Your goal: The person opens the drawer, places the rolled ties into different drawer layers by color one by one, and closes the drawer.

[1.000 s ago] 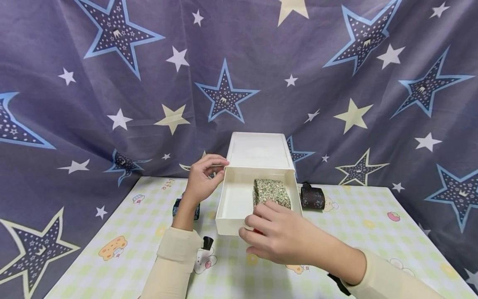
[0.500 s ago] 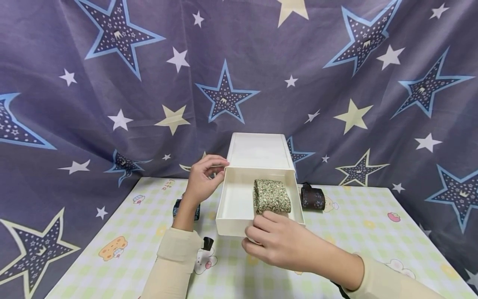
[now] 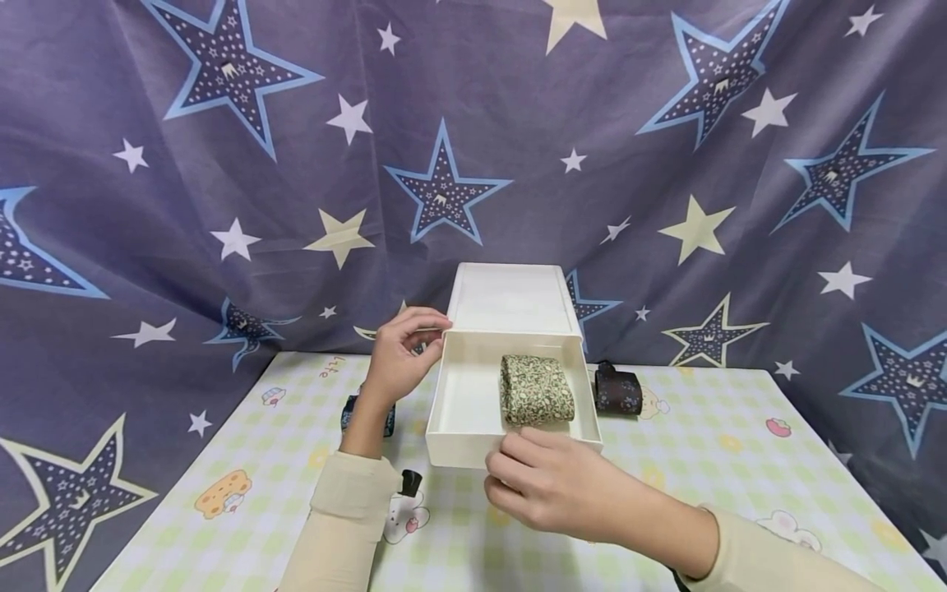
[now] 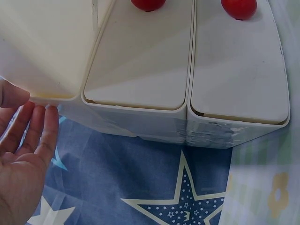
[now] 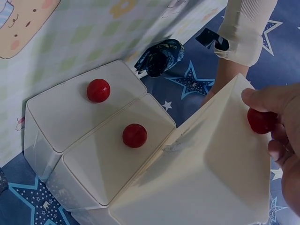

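A white drawer cabinet [image 3: 510,296] stands at the back of the table, its drawer [image 3: 462,395] pulled out toward me. In the drawer lies a rolled green floral cloth [image 3: 536,390]. My right hand [image 3: 518,469] is at the drawer front; in the right wrist view its fingers [image 5: 281,122] pinch the drawer's red knob [image 5: 260,121]. My left hand [image 3: 414,333] pinches the cabinet's front left top corner, the edge lying between thumb and fingers [image 4: 42,124]. Two shut drawers beside the pulled one carry red knobs [image 5: 98,90] [image 5: 134,135].
A dark brown cloth roll [image 3: 617,389] lies right of the drawer. A blue patterned roll [image 3: 348,411] lies left of it, partly behind my left wrist. The table wears a checkered cartoon cloth [image 3: 703,444]. A star-print curtain [image 3: 222,205] hangs close behind.
My right hand has drawn back slightly toward me with the knob, and the drawer has come out a little further, uncovering more of the green roll. The left hand has stayed put.
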`<state>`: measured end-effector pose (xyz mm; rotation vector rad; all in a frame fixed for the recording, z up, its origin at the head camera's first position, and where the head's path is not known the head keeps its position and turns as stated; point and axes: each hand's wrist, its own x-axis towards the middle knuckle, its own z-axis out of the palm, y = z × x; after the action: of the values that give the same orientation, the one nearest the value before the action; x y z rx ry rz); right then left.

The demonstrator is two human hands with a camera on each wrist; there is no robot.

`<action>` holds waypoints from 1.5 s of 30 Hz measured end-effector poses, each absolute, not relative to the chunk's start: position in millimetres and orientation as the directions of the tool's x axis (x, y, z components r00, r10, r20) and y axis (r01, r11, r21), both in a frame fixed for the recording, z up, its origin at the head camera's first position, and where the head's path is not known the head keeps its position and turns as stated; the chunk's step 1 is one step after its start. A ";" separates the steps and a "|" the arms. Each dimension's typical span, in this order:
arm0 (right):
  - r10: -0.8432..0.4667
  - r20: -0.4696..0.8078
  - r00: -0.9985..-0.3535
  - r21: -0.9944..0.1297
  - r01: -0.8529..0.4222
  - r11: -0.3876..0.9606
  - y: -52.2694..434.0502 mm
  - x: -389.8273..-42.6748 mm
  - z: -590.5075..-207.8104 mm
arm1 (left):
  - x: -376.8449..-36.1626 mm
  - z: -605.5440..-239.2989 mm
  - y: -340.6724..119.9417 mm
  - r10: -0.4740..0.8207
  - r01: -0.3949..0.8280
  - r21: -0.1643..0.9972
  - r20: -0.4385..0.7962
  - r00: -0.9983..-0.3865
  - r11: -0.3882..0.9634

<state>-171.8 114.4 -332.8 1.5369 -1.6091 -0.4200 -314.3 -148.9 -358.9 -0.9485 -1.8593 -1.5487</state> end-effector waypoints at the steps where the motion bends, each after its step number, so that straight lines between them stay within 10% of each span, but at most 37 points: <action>1: -0.933 0.341 0.115 0.740 -0.645 0.191 113.9 -171.5 -333.5 | -314.2 -359.0 -149.0 0.176 0.793 0.602 0.774 -0.608 0.094; 45: -0.917 0.386 0.100 0.692 -0.689 0.216 114.4 -175.9 -328.8 | -307.4 -353.5 -145.9 0.168 0.777 0.619 0.759 -0.629 0.116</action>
<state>-175.9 114.4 -328.8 1.5323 -1.6463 -0.3400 -307.4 -145.9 -353.5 -0.9143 -1.8850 -1.5447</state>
